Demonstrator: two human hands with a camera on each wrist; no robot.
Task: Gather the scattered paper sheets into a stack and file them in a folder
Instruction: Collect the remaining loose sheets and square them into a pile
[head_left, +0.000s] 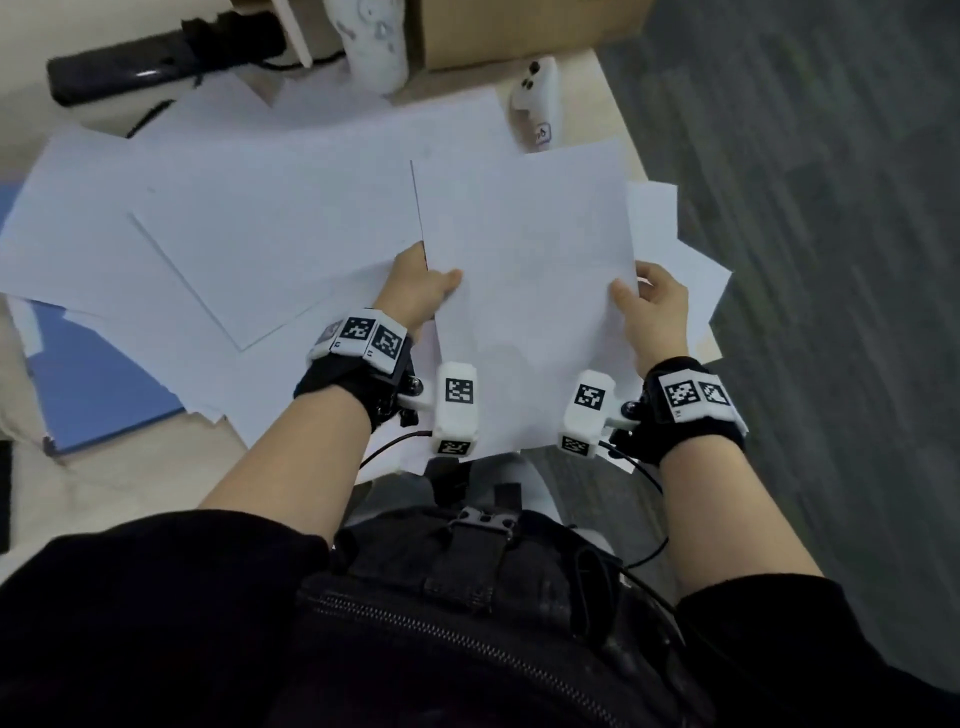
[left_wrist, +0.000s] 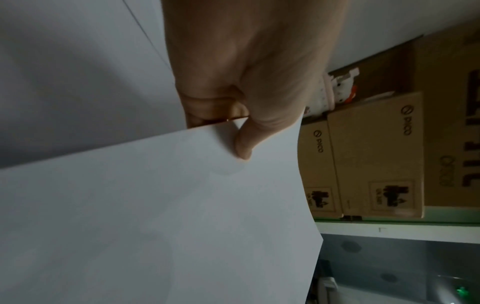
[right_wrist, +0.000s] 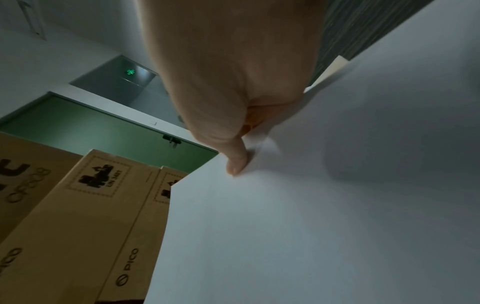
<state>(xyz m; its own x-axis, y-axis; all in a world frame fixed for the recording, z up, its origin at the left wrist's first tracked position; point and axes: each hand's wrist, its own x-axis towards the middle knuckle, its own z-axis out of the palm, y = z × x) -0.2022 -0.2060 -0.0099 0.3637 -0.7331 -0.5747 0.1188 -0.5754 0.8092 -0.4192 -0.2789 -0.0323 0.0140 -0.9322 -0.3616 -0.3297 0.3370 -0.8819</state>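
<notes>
I hold a stack of white paper sheets (head_left: 524, 270) lifted above the desk, one hand on each long side. My left hand (head_left: 423, 288) pinches its left edge, thumb on top and fingers beneath; the left wrist view shows that thumb (left_wrist: 244, 144) pressed on the paper stack (left_wrist: 155, 216). My right hand (head_left: 652, 306) pinches the right edge the same way, its thumb (right_wrist: 235, 158) on the paper stack (right_wrist: 324, 205). More loose sheets (head_left: 249, 228) lie spread over the desk to the left. A blue folder (head_left: 98, 384) lies at the left, partly under the sheets.
A white controller (head_left: 535, 104) and a cardboard box (head_left: 509, 31) stand at the desk's far edge, with a black device (head_left: 156, 57) and a white bottle-like object (head_left: 374, 41) further left. The desk's right edge (head_left: 623, 130) drops to grey carpet (head_left: 831, 234).
</notes>
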